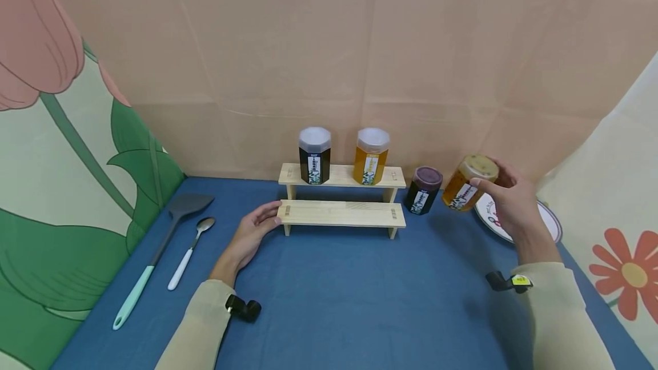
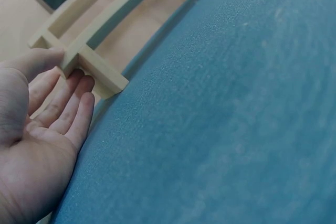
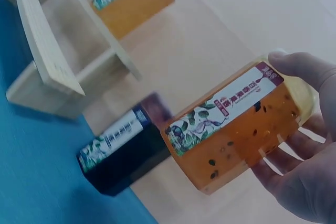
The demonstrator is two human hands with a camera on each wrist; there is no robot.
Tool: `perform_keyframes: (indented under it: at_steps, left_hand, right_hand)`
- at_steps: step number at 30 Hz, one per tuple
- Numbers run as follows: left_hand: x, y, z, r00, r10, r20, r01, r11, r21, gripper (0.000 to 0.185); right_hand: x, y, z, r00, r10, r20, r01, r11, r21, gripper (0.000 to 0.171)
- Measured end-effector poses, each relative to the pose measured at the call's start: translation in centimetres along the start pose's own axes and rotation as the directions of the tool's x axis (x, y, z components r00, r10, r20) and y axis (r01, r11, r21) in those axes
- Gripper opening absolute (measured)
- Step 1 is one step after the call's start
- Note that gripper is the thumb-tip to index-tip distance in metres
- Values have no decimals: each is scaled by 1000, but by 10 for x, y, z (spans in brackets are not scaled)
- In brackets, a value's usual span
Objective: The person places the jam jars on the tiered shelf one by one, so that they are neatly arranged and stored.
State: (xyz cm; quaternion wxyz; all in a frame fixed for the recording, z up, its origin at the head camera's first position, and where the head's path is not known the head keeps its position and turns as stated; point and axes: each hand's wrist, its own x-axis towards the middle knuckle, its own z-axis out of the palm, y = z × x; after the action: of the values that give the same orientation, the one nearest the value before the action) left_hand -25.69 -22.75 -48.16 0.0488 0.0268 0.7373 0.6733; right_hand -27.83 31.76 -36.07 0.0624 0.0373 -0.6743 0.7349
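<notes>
My right hand grips a jar of amber preserve near its pale lid, tilted and lifted off the cloth. Dark seeds and a white label show on this jar in the right wrist view. Just left of it, a dark jar with a purple lid stands on the cloth. My left hand holds the left end of the two-step wooden rack, thumb and fingers on its lower step. A dark jar and a golden jar, both with white lids, stand on the upper step.
A white plate with a dark rim lies behind my right hand, partly covered by it. On the left are a grey spatula with a mint handle and a spoon with a white handle. A beige backdrop rises behind the blue cloth.
</notes>
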Motion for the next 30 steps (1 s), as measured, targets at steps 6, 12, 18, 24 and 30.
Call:
perform_keyframes:
  at_steps: [6, 12, 18, 24, 30]
  left_hand:
    - [1, -1, 0, 1000, 1, 1, -1, 1000, -6, 55]
    - [1, -1, 0, 1000, -2, 5, 2, 1000, -8, 55]
    - [1, 0, -1, 1000, -4, 1, 4, 1000, -4, 55]
    - [1, -1, -1, 1000, -6, 1, 6, 1000, -6, 55]
    - [1, -1, 0, 1000, 5, 2, -5, 1000, -5, 55]
  right_hand:
    - [-7, -1, 15, 994, -55, 91, 53, 998, 27, 59]
    - [-15, -1, 31, 989, -53, 137, 61, 996, -58, 60]
    - [-22, -1, 52, 982, -74, 177, 95, 989, -117, 61]
    - [-27, 1, 77, 968, -86, 236, 124, 981, -151, 61]
    - [-29, 8, 103, 958, -43, 284, 104, 974, -200, 64]
